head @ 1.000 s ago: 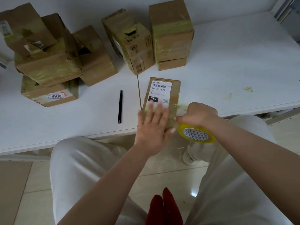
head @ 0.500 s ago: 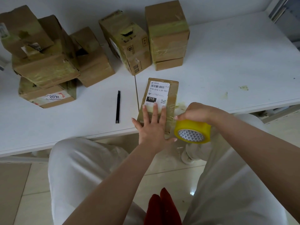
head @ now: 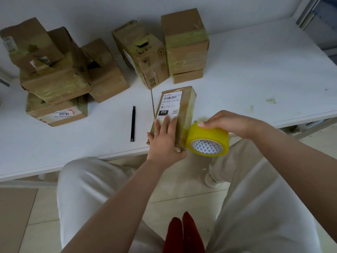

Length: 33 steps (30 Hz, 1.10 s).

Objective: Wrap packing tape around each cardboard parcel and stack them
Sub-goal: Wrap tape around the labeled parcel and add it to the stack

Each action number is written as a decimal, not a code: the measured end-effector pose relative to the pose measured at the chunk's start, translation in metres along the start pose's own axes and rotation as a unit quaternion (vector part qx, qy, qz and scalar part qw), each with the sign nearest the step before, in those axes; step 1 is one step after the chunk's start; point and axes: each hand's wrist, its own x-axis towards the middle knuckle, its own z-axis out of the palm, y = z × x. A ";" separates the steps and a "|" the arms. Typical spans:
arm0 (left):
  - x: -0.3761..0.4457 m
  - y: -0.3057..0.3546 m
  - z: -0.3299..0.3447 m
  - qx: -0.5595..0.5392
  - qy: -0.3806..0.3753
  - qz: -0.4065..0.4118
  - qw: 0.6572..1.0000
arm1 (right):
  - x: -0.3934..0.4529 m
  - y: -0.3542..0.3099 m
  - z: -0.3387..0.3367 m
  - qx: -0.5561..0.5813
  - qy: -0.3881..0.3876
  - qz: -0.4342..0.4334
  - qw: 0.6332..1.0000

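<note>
I see a white table (head: 255, 70) against a pale wall, with a tiled floor under it. The labelled parcel (head: 184, 106) lies at the table's near edge, its long axis pointing away from me. My left hand (head: 165, 141) presses flat and open on its near end. Just right of the parcel, my right hand (head: 228, 122) grips the yellow tape roll (head: 207, 141), now tilted more upright than before.

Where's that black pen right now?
In the head view, the black pen lies on the white table, left of the labelled parcel under the left hand.
</note>
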 end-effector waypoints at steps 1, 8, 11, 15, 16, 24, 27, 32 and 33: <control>0.000 -0.005 -0.003 -0.049 0.011 -0.001 0.999 | -0.005 -0.004 -0.002 0.021 -0.001 -0.025 0.999; -0.007 -0.006 -0.014 -0.266 0.048 0.005 0.963 | -0.018 -0.038 -0.002 0.070 0.026 -0.124 0.989; -0.009 -0.006 -0.012 -0.316 0.053 0.032 0.947 | -0.017 -0.049 0.002 0.039 0.038 -0.122 0.991; -0.013 -0.013 -0.017 -0.382 0.062 -0.014 0.922 | -0.007 -0.054 0.002 -0.124 0.107 -0.094 0.982; -0.013 -0.014 -0.018 -0.385 0.063 -0.015 0.921 | -0.005 -0.050 0.002 -0.167 0.121 -0.084 0.975; -0.013 -0.027 -0.017 -0.433 0.054 0.006 0.900 | 0.021 -0.032 0.027 -0.161 0.103 -0.036 0.981; -0.011 -0.034 -0.021 -0.433 0.019 0.017 0.901 | 0.030 -0.033 0.036 -0.156 0.094 -0.036 0.983; -0.011 -0.034 -0.044 -0.386 -0.047 -0.008 0.921 | 0.040 -0.038 0.049 -0.168 0.102 -0.054 0.979; -0.012 -0.029 -0.051 -0.343 -0.024 -0.009 0.939 | 0.041 -0.040 0.050 -0.169 0.106 -0.058 0.978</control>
